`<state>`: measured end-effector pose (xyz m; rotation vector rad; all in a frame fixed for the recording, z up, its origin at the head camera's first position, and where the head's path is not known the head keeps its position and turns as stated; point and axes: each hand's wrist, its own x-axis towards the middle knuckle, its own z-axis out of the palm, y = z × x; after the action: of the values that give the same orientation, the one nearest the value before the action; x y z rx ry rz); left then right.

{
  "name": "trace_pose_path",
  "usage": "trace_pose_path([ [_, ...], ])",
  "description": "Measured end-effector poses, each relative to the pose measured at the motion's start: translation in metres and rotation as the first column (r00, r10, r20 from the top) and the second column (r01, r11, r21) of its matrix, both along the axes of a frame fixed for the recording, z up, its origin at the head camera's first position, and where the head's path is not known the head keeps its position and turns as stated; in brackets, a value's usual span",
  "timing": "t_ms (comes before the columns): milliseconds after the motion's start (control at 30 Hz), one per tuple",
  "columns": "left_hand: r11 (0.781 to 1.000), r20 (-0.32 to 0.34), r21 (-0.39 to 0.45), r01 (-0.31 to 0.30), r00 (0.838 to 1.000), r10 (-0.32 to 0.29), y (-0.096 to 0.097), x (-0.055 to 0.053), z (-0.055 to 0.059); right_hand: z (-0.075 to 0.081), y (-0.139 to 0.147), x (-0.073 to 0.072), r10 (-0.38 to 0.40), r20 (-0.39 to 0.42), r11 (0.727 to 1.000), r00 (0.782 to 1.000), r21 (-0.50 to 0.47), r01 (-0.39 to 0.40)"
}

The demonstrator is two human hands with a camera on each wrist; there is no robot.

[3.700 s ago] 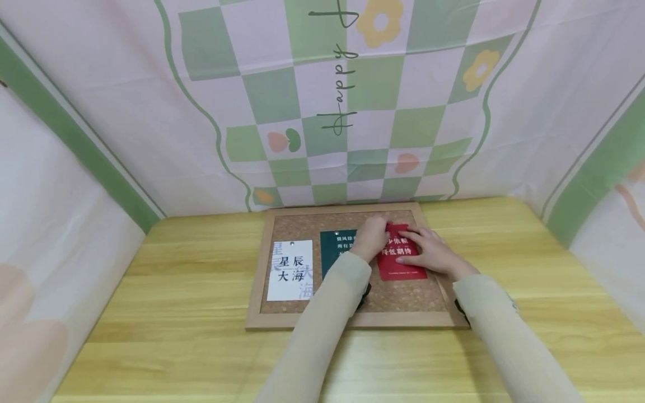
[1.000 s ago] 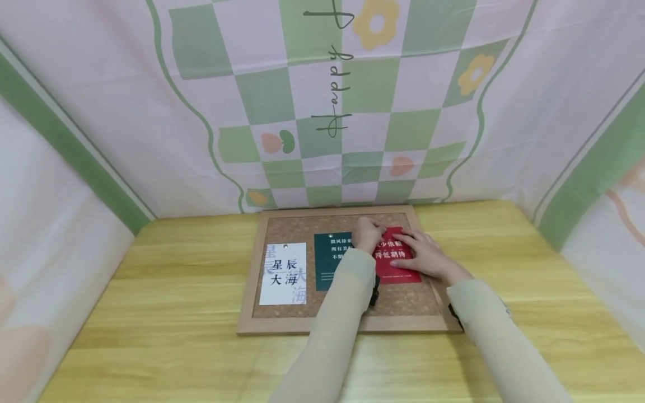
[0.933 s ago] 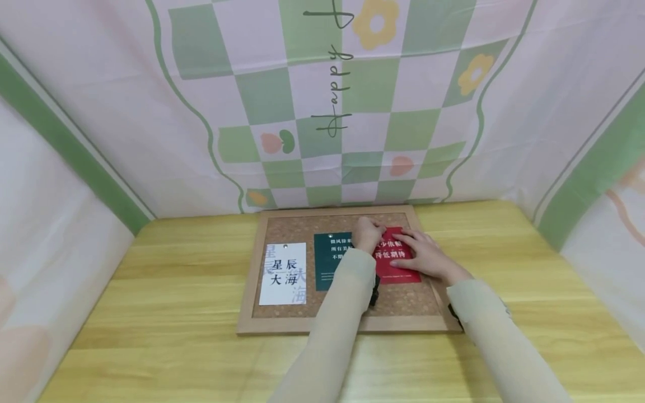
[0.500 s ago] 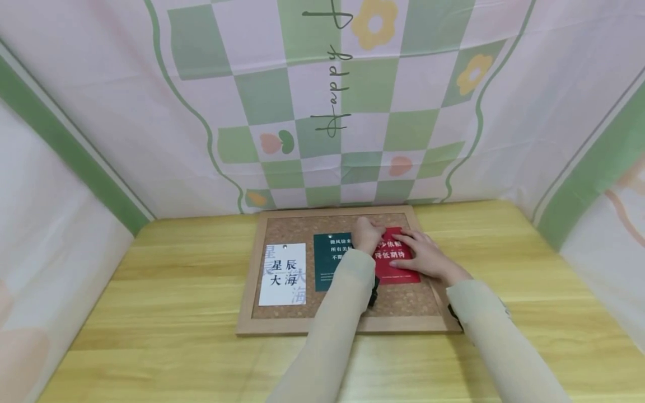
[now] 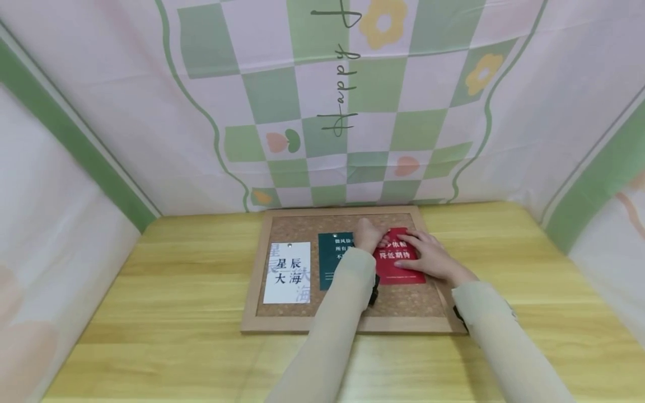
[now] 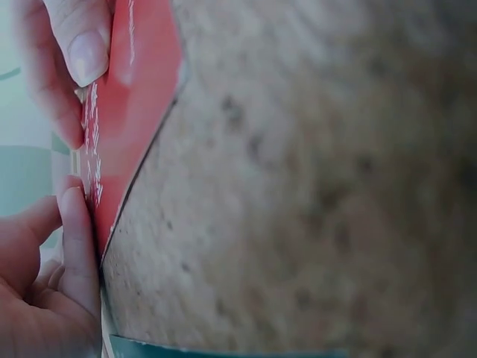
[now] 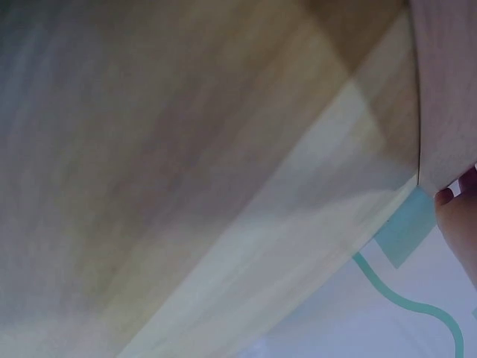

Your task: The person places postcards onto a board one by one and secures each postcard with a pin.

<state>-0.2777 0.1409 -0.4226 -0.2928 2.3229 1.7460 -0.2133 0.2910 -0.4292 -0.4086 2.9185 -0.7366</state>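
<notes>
My left hand is at the upper left corner of a red card with white characters. Its fingers are bent and touch the card in the left wrist view, but whether they pinch anything is hidden. A tiny pin-like spot shows at the card's top. My right hand rests on the card's right side, fingers spread and fairly straight, thumb on its face. Beneath lies a framed cork board. A dark green card is partly covered by my left arm. A white card lies farther left.
Small silvery pins show at the tops of the white and green cards. The board lies on a wood-grain table. Behind it rises a checked cloth backdrop, with cloth walls on both sides.
My left fingertips have shifted slightly down from the red card's top edge, so more of that edge shows. My right hand stays on the card. The head view has shifted slightly.
</notes>
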Motion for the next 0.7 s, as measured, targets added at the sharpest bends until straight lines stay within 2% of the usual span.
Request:
trace_pose_path([
  [233, 0.999, 0.006, 0.030, 0.009, 1.000, -0.009, -0.0012, -0.0020, -0.0035, -0.0026, 0.0013, -0.0008, -0.003, 0.000, 1.000, 1.000, 0.004, 0.003],
  [700, 1.000, 0.018, 0.000, 0.006, 1.000, -0.006, 0.0002, -0.0043, -0.0036, -0.0025, 0.0009, -0.0010, 0.002, -0.004, 1.000, 1.000, 0.007, -0.002],
])
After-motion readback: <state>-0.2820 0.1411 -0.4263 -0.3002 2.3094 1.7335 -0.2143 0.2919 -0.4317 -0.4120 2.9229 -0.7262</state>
